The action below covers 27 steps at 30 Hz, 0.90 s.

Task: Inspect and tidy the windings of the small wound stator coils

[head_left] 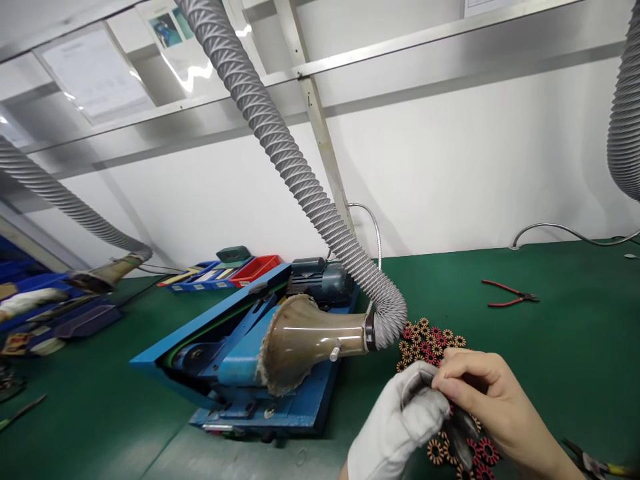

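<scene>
My left hand (405, 423), in a white glove with grey-smudged fingertips, is closed at the lower right of the view. Meeting it is my bare right hand (487, 393), thumb and fingers pinched together at the glove's fingertips. Whatever lies between the two hands is hidden by the fingers. Dark grey, elongated shapes (461, 437) hang just below the hands; I cannot tell whether they are soiled glove fingers or a separate thing. Beneath and behind the hands, many small toothed rings (424, 337), some copper-coloured and some red, are spread on the green bench top (565, 360).
A blue belt machine (305, 420) with a brown suction hood (320, 330) and grey hose (300, 173) stands left of my hands. Red-handled cutters (510, 293) lie at right; yellow-handled pliers (595, 463) at lower right. Parts bins (255, 269) stand behind. Another person's gloved hand (33, 301) shows far left.
</scene>
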Motion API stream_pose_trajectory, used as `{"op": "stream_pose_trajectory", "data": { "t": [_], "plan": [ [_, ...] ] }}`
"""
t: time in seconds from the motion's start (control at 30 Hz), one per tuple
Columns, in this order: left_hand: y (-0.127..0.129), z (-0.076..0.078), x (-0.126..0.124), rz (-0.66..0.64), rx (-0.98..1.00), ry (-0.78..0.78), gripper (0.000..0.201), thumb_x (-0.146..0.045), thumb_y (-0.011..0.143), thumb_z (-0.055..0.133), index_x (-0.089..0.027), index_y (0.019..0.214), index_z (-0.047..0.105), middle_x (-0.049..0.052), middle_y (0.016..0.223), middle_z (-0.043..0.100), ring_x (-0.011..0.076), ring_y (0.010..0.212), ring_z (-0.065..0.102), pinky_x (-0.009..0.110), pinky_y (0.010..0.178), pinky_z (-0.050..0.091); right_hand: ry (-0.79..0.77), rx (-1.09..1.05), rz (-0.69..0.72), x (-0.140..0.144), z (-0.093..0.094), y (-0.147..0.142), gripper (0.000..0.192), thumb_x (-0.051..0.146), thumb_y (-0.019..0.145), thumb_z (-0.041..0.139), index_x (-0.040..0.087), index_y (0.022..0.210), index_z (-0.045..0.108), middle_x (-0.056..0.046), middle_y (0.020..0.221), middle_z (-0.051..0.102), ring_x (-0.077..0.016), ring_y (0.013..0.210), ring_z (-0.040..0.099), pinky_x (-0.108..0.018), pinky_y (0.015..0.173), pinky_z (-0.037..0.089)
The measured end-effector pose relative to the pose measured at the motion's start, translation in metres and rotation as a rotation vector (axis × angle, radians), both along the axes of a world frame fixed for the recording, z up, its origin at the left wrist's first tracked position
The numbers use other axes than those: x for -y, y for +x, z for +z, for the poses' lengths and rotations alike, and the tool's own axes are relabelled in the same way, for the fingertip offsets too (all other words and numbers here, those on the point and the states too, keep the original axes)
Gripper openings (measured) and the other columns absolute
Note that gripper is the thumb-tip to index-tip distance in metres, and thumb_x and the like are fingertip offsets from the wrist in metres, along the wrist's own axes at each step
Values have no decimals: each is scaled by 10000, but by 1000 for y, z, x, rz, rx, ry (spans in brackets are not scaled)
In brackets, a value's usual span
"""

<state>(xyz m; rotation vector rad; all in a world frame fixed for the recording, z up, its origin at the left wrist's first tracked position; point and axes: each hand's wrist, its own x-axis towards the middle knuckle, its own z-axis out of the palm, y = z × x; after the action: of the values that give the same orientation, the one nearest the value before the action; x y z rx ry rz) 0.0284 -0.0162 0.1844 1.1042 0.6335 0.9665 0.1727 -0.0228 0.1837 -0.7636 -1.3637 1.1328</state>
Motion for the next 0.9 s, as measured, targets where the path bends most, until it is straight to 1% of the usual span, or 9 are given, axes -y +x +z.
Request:
{"op": "stream_pose_trajectory", "data": {
  "t": [0.1,0.17,0.27,0.37,0.47,0.57,0.7,0.8,0.9],
  "plan": [
    [2,5,5,71,-38,50,450,-586,701,760,-165,793,631,-12,739,569,135,705,490,250,698,422,21,96,-33,0,-3,2,222,330,873,703,216,696,772,2,616,585,-146,588,484,-252,556,362],
    [2,5,8,116,-70,74,461,-607,708,741,-169,793,622,-13,730,566,136,698,492,247,685,429,17,126,-32,0,-5,2,190,295,878,699,235,719,785,2,622,600,-147,599,487,-251,567,364],
    [1,0,13,102,-128,89,438,-611,768,679,-184,840,612,-42,658,501,106,585,437,221,559,390,-75,-47,3,3,-5,-2,157,351,822,764,262,696,796,10,611,610,-138,587,476,-237,554,356],
    [-2,-4,14,76,-193,120,402,-592,819,630,-192,849,598,-63,575,453,85,490,386,211,471,317,-188,-233,-6,7,-1,-9,224,461,702,847,261,621,785,19,573,594,-123,566,449,-222,542,341],
    [-5,-6,13,55,-167,124,435,-620,795,639,-193,790,557,-65,551,444,80,473,374,210,454,284,-207,-255,-29,10,2,-14,263,493,664,864,250,604,782,23,549,577,-114,551,427,-213,530,329],
    [-6,-6,12,13,-95,61,447,-623,775,656,-197,776,521,-65,559,451,79,479,378,210,474,293,-205,-257,-53,12,4,-16,254,474,661,872,241,607,786,24,540,584,-106,539,422,-208,521,319],
    [-6,-4,12,5,-116,72,379,-542,802,652,-206,754,484,-83,525,420,68,444,330,215,453,242,-200,-250,-66,13,2,-16,249,466,662,874,240,604,787,15,553,624,-106,544,456,-201,530,343],
    [-3,-3,12,62,-164,101,283,-418,820,625,-209,725,459,-84,567,378,66,470,270,229,459,214,-181,-238,-30,11,-5,-11,196,430,698,859,253,646,790,32,547,586,-101,536,441,-189,521,356],
    [0,-5,11,152,-222,251,189,-292,809,557,-209,685,440,-66,613,373,90,540,289,244,517,262,-52,-97,-15,10,-9,-6,103,333,786,795,265,709,783,39,562,583,-111,537,476,-191,521,386]
  ]
}}
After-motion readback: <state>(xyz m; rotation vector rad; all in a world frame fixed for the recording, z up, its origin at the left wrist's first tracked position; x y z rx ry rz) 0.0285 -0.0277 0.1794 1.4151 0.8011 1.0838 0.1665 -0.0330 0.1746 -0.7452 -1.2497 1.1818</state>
